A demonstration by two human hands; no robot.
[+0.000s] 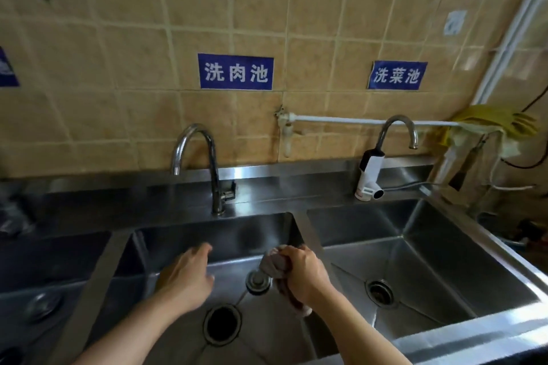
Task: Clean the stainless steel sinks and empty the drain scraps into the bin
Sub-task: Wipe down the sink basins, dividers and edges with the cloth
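Three steel sinks sat side by side in one unit. The middle sink [267,234] was shiny, its round drain hole [221,323] open and dark in the floor. The strainer [257,281], a small round metal piece, was out of that hole and hung above it, just below a grey rag [274,265] that was bunched and gripped over the basin. The right sink [444,249] kept a strainer [380,292] seated in its drain. The left sink [74,255] had its stopper [41,304] in place.
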